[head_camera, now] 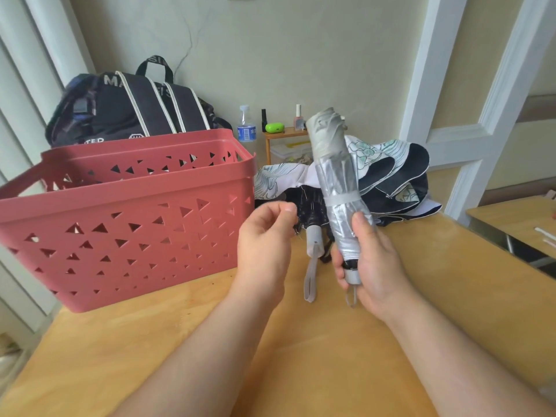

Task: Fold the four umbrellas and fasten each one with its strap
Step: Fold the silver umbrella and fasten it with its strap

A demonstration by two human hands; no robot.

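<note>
Silver umbrella [337,188], rolled and banded by strap [341,200], is held upright over table [180,341] by right hand [373,266], fingers wrapped round lower end. Left hand [264,236] is kept apart, fingers loosely curled, nothing held. Unfolded umbrellas [388,176] are left heaped behind, beside red basket [120,221].

Risks judged: strap could be popped open if loosely fastened; canopy could be unrolled if grip slackened.

Writing: "MA" and "TED" are read on black bag [135,109]; bottle [246,127] label too small to be read.
</note>
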